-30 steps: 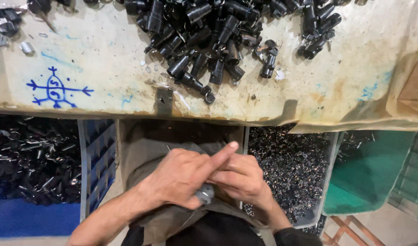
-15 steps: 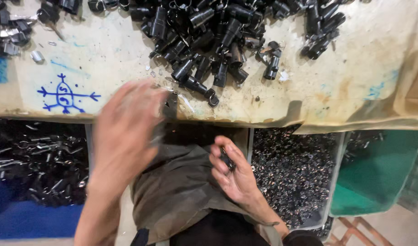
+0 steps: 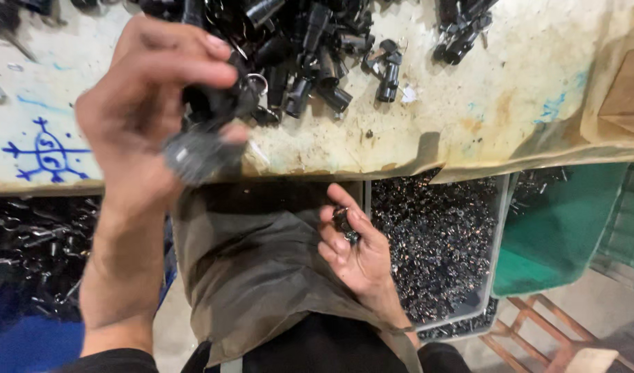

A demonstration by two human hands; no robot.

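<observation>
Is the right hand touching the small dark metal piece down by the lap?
Touching. The head view shows the right hand pinching the small dark metal piece between thumb and fingers, with no gap.

The desk [image 3: 469, 103] looks like worn, stained board, matt and rough, marked with blue ink. The parts [image 3: 310, 55] piled on it are black, semi-glossy, seemingly plastic with metal rings. The bin [image 3: 500, 228] holds shiny dark metal bits. The apron [image 3: 254, 276] is matt olive cloth.
</observation>
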